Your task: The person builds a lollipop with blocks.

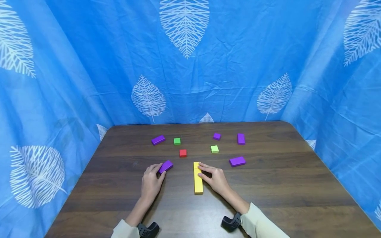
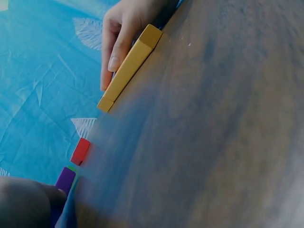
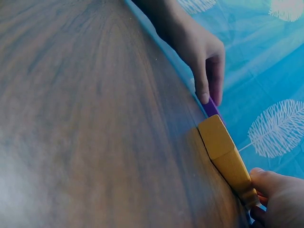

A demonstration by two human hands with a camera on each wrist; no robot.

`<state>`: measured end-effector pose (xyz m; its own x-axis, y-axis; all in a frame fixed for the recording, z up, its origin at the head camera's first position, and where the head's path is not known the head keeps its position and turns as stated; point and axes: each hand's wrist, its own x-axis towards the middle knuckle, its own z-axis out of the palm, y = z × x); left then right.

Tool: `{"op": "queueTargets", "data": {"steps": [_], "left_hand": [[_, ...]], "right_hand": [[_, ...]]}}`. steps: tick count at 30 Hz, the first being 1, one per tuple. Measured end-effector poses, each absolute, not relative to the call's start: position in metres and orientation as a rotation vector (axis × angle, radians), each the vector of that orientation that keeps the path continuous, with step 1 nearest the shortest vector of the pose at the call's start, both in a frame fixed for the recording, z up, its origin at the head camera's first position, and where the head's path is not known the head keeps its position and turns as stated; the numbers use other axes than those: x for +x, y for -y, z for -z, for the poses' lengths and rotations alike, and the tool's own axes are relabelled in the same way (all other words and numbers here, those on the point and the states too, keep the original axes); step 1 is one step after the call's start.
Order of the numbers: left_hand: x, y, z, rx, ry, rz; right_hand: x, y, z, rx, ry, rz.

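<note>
My left hand (image 1: 151,183) pinches the near-left end of a purple block (image 1: 167,166) lying on the table, its thumb on the near side and fingers on the far side. Right of it, a long yellow block (image 1: 198,181) lies lengthwise, with a short yellow piece (image 1: 195,165) against its far end. My right hand (image 1: 216,179) touches the right side of this yellow row with thumb and fingertips, without wrapping around it. In the left wrist view, those fingers sit behind the yellow block (image 2: 130,64).
Beyond the hands lie a red block (image 1: 183,153), a green block (image 1: 177,141), a light green block (image 1: 214,149) and several purple blocks, one (image 1: 237,161) to the right. A blue leaf-patterned curtain (image 1: 208,76) surrounds the brown wooden table (image 1: 282,185).
</note>
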<state>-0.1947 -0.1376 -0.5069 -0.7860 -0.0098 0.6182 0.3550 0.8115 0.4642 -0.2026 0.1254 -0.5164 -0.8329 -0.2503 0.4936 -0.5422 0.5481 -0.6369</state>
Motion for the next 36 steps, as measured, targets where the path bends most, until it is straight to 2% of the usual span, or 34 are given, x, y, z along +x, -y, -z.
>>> {"op": "queueTargets", "data": {"steps": [13, 26, 36], "left_hand": [[-0.201, 0.120, 0.512, -0.489, 2.341, 0.781], [-0.227, 0.083, 0.515, -0.505, 2.380, 0.824], [-0.239, 0.073, 0.514, -0.524, 2.376, 0.916]], "right_hand": [[-0.203, -0.125, 0.515, 0.671, 2.427, -1.162], [-0.204, -0.125, 0.517, 0.687, 2.402, -1.168], [-0.205, -0.125, 0.517, 0.692, 2.393, -1.135]]}}
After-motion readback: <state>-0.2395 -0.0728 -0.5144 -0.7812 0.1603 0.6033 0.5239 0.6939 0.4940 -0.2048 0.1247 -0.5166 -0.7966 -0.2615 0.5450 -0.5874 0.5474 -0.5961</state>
